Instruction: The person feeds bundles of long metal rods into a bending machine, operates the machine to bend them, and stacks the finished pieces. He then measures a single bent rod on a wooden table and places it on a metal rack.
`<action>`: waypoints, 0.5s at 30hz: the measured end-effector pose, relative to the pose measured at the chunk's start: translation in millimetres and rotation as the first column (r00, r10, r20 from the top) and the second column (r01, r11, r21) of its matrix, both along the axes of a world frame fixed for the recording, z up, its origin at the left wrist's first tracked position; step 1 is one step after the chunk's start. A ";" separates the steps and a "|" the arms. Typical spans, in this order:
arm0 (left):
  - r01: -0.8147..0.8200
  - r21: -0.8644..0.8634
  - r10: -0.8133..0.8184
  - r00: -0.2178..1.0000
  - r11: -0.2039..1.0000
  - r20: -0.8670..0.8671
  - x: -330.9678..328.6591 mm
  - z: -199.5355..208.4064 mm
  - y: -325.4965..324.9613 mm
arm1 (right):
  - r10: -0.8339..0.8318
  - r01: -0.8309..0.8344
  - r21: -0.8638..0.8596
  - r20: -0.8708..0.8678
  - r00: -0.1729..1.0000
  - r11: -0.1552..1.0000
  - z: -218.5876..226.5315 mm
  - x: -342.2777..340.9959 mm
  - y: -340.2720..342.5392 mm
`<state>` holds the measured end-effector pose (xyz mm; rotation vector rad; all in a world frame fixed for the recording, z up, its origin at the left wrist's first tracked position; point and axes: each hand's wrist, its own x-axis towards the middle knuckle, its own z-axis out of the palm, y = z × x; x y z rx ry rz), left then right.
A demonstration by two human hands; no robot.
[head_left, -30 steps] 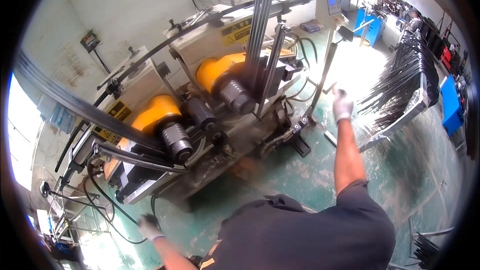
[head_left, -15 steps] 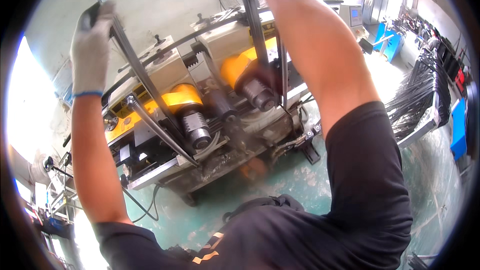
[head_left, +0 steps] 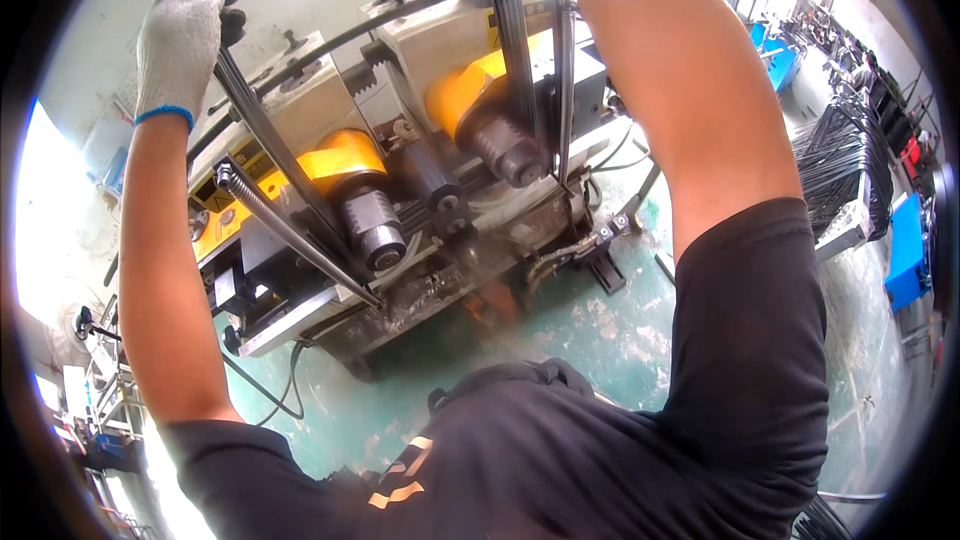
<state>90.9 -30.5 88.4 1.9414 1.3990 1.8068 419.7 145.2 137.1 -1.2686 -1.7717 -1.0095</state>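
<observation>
1. My left hand [head_left: 182, 45], in a whitish knit glove with dark fingertips and a blue cuff, is up high. Its fingers are bent around a long bundle of thin, shiny dark rods [head_left: 272, 140].
2. That bundle slants down to the right, in front of the big cream machine [head_left: 425, 18], and its low part is beside the left dark ribbed roller [head_left: 372, 225].
3. My bare right arm [head_left: 700, 90] goes up past the top edge. My right hand is out of sight, so I cannot tell how open it is or what it has.
4. A second bundle of dark rods [head_left: 512, 35] stands nearly upright, just beside the right dark ribbed roller [head_left: 505, 145].
5. Both rollers sit at the ends of yellow-orange metal parts [head_left: 345, 155].
6. A silvery coiled spring tube [head_left: 290, 229] leans near my bundle.
7. Far right, many thin black rods [head_left: 845, 160] are piled above the worn green floor [head_left: 600, 340].
</observation>
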 end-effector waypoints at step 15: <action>-0.021 0.017 0.022 0.998 1.000 -0.054 -10.4 -2.8 6.6 | -0.053 0.053 -0.046 0.005 0.999 0.998 -20.0 5.7 5.3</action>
